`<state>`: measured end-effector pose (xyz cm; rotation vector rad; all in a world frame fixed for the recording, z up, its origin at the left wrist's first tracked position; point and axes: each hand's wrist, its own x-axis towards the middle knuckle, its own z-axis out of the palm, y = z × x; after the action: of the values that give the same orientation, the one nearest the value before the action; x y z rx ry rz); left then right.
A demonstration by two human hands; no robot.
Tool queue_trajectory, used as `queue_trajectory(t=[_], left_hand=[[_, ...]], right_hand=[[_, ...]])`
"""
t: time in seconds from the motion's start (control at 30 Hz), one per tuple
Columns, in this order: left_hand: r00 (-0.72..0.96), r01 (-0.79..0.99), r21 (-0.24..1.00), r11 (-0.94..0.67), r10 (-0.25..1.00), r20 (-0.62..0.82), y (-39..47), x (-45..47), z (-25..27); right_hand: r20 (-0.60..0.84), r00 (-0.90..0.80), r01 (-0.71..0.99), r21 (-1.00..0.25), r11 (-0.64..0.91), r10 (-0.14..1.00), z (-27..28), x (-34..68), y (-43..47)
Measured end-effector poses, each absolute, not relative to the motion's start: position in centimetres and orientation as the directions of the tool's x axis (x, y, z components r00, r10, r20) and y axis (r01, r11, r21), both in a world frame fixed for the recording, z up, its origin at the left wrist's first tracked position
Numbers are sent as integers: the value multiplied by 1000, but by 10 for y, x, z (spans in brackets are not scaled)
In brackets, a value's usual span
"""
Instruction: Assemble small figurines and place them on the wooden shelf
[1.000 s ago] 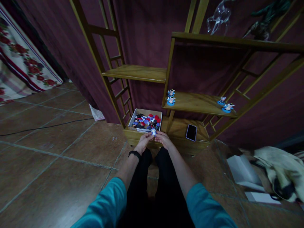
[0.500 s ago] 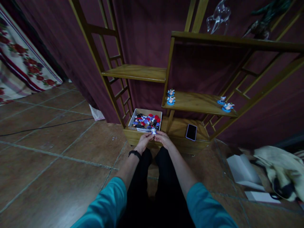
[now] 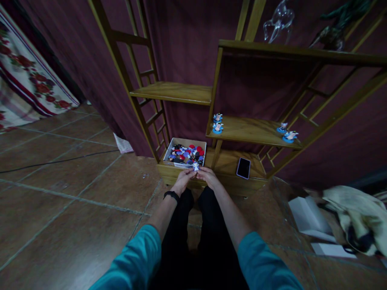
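Between the fingertips of both hands is a small white and purple figurine, held upright. My left hand grips it from the left, and my right hand from the right. Just beyond the fingers, an open white cardboard box sits on the bottom shelf, filled with a jumble of small red, purple, black and white figurines. On the middle shelf, two figurines on blue bases stand at the left end and two more at the right end.
A phone lies on the bottom shelf to the right. Above are a bare-topped left shelf board, a clear glass animal and a dark sculpture. White box pieces and pale cloth lie on the floor at right; a black cable runs at left.
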<state>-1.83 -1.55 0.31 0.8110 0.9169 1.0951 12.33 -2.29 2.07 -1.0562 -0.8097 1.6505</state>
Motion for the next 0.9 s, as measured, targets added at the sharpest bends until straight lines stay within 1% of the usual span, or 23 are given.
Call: queue_trajectory(t=[0.3, 0.5, 0.67, 0.9], left_hand=[[193, -371, 889, 269, 959, -209, -15, -20, 4], [211, -349, 898, 267, 956, -202, -16, -20, 6], [194, -350, 895, 277, 956, -220, -17, -19, 7], [169, -388, 876, 286, 957, -238, -18, -19, 8]], right_hand=[[-285, -131, -379, -870, -314, 949, 18, 124, -21], [-225, -171, -384, -881, -275, 959, 15, 125, -22], [-193, -208, -398, -879, -263, 959, 13, 126, -21], [-197, -197, -406, -875, -262, 961, 14, 126, -20]])
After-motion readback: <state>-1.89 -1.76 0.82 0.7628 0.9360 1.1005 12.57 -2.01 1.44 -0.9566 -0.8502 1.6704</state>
